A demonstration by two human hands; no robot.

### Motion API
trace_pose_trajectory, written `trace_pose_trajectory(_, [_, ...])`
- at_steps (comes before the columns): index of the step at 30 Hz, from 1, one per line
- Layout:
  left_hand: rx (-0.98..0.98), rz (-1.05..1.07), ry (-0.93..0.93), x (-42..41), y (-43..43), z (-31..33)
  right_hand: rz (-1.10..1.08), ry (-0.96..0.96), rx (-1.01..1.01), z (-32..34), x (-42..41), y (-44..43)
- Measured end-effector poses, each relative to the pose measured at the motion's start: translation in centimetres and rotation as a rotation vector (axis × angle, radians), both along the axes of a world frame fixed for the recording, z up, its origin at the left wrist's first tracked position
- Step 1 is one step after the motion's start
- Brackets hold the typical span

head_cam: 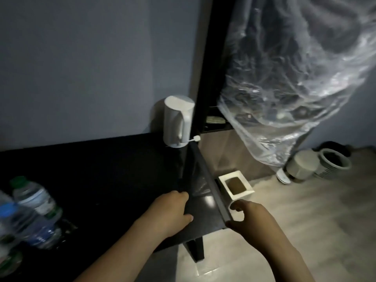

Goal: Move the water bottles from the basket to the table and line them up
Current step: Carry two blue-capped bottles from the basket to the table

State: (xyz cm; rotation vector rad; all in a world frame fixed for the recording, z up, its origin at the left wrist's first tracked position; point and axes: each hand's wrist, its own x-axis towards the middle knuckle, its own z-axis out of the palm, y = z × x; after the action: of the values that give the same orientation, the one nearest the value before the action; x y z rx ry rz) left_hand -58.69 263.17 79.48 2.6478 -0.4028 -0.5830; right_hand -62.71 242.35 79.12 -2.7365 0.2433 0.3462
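Several clear water bottles stand close together at the left end of the black table [105, 180]. One has a green cap [34, 197], another a blue cap [19, 222], and a further bottle [9, 259] is cut off by the frame's left edge. My left hand [173, 208] hovers over the table's right end with loosely curled fingers and holds nothing. My right hand [250, 217] hangs just past the table's right corner, fingers loosely bent, also holding nothing. A white slotted basket [333, 164] stands on the floor at the far right.
A white electric kettle [179, 121] stands at the table's back right corner. On the floor are a white square planter [236, 187] beside the table and a round white container [299, 166]. Clothes in clear plastic [295, 78] hang above right.
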Motion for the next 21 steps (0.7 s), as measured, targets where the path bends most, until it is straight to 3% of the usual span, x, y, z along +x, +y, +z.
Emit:
trace_pose_trajectory(13, [0.033,-0.527,0.040,-1.2,-21.3,0.7,-0.539,0.013,0.003,0.9,-10.9,-16.0])
trace_pose_trajectory(21, [-0.030,-0.783,-0.012,1.7,-31.9,0.9,-0.794,0.014,-0.029,2.2,-11.0,-22.5])
